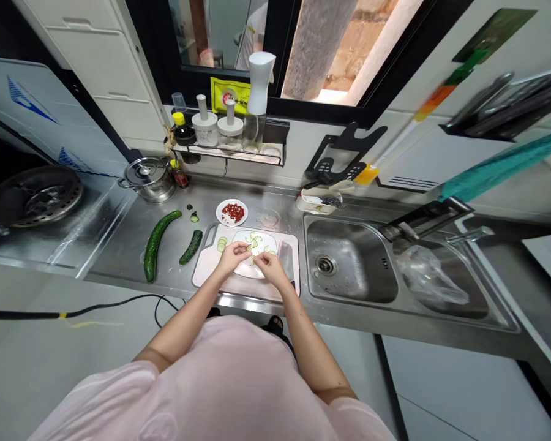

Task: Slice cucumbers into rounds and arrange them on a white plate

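Observation:
A white plate (245, 271) lies on the pale cutting board (229, 286), with thin cucumber slices (254, 238) arranged towards its far side. Over the plate, my left hand (232, 257) is closed in a pinch on what looks like a thin cucumber slice (249, 248). My right hand (272, 268) is pinched too, its fingertips at a small pale green slice (252, 261) close to the left fingertips. A small stack of cucumber slices (221, 244) rests on the board left of the plate. A knife (285, 257) lies along the board's right side, partly hidden by my right hand.
Left of the board lie a cut cucumber (191, 247), a whole cucumber (161, 245) and cucumber ends (194, 217). A saucer of chopped red pieces (232, 212) stands behind. A lidded pot (149, 179) is back left; the sink (351, 260) is right, with a plastic bag (431, 275) beyond.

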Motion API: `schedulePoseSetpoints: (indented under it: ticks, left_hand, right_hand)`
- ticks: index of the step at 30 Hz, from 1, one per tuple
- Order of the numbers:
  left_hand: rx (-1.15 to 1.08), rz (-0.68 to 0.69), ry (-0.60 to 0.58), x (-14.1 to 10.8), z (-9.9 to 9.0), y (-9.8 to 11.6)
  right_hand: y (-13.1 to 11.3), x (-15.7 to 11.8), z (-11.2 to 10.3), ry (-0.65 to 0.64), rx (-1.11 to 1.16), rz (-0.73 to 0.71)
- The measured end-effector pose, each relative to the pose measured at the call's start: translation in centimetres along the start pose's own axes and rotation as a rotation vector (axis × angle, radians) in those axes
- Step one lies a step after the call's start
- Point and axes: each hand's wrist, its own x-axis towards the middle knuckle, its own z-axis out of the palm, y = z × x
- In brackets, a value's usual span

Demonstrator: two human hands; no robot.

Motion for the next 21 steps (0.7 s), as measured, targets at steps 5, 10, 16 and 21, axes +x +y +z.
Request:
schedulePoseSetpoints:
  ticks: [5,10,16,21]
  left_hand:
    - [0.024,-0.091,-0.047,0.9,-0.4,-2.1]
    - [0.116,-0.098,-0.006,1.5,-0.3,-3.4]
    - [0.345,-0.119,0.033,2.0,-0.4,-4.5]
    - [0.649,-0.076,0.016,1.6,-0.3,-4.2]
  right_hand:
    - [1.2,-0.2,0.5,-0.014,-0.151,0.085]
    - [1.8,-0.6,0.9,-0.038,-0.242,0.138]
    - [2.3,-0.8,1.3,-0.063,-0.356,0.145]
    - [2.3,-1.2,2.2,-0.063,-0.564,0.172]
